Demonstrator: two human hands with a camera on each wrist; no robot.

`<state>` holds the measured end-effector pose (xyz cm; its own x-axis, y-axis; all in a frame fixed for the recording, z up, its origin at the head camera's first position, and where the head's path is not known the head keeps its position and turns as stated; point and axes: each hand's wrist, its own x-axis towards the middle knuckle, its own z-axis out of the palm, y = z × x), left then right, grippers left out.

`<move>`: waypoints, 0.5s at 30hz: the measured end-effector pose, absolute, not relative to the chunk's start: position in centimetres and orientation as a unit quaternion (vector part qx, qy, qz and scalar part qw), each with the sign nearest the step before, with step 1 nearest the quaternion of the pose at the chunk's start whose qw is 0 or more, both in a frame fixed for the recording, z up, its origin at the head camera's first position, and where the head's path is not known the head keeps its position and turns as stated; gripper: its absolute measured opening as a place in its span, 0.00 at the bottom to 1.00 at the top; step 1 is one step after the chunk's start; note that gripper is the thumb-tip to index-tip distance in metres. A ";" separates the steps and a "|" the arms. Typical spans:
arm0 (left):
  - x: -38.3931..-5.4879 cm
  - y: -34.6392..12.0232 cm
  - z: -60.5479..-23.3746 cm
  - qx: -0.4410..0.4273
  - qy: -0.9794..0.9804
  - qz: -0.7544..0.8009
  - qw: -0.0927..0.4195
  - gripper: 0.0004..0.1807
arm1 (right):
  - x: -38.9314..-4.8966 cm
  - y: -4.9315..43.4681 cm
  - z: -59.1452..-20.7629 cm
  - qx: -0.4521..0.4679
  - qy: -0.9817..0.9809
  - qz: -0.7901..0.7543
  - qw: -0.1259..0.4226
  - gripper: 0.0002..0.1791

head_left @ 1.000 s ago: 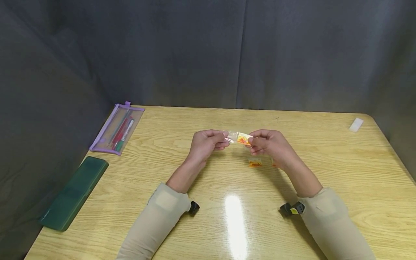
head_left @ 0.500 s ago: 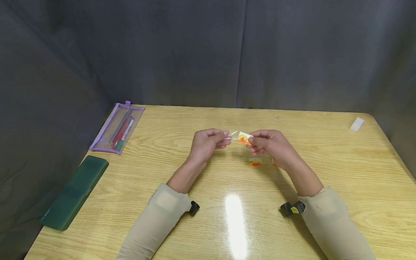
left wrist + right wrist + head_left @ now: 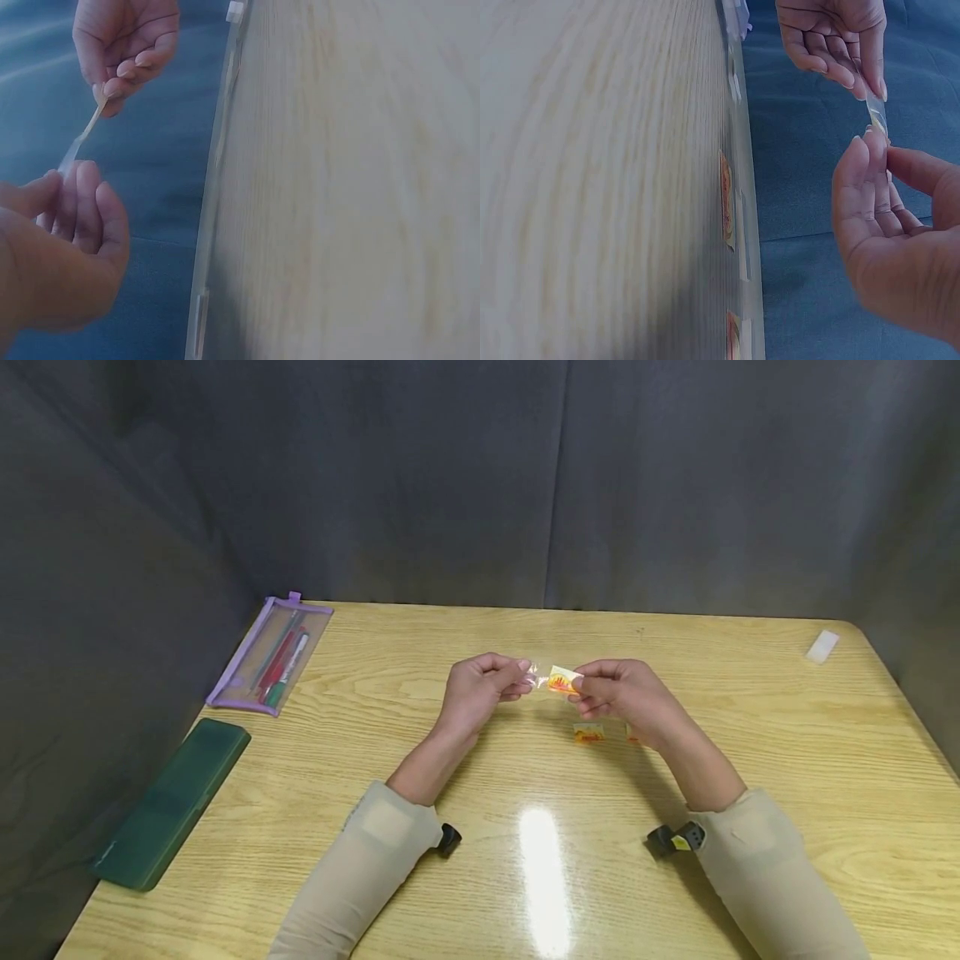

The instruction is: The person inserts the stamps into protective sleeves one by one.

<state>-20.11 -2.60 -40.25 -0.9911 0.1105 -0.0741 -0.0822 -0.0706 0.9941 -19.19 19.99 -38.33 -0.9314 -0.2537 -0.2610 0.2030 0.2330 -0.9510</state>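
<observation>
Your left hand (image 3: 478, 689) pinches, between thumb and fingers, the clear end of a small flat packet of transparent plastic with a yellow-and-orange printed part (image 3: 558, 680), and your right hand (image 3: 624, 693) pinches the printed end the same way. The packet is held up above the pale wood-grain table (image 3: 750, 718), spanning the gap between your two hands; both wrist views show it nearly edge-on against the dark cloth curtain (image 3: 360, 485). Below your right hand, a small rectangular orange-and-yellow printed packet (image 3: 588, 733) lies flat on the tabletop, and just beside it sits another orange printed piece (image 3: 632, 735), which your right hand partly hides in the head view. Over on your left, a see-through mesh pouch with purple edging (image 3: 243, 647) holds slim red, white and green writing tools (image 3: 281, 667), with a long dark-green case (image 3: 172, 806) near it, closer to you. A little white rectangular block (image 3: 822, 647) rests by the table's far right corner.
</observation>
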 end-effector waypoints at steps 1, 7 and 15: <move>-20.1 -2.6 -40.2 0.011 0.681 0.730 0.064 0.12 | -19.2 20.0 -38.3 -0.016 0.764 -0.618 0.186 0.18; -20.0 -2.6 -40.3 0.018 0.691 0.720 0.052 0.14 | -19.2 20.0 -38.2 -0.027 0.755 -0.626 0.197 0.21; -20.1 -2.5 -40.4 0.013 0.690 0.721 0.062 0.13 | -19.2 20.0 -37.9 -0.025 0.737 -0.648 0.193 0.21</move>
<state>-20.14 -2.54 -40.37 -0.9921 0.1063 -0.0665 -0.0711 -0.0409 0.9966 -19.21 20.00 -37.93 -0.9246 -0.2863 -0.2512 0.2126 0.1591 -0.9641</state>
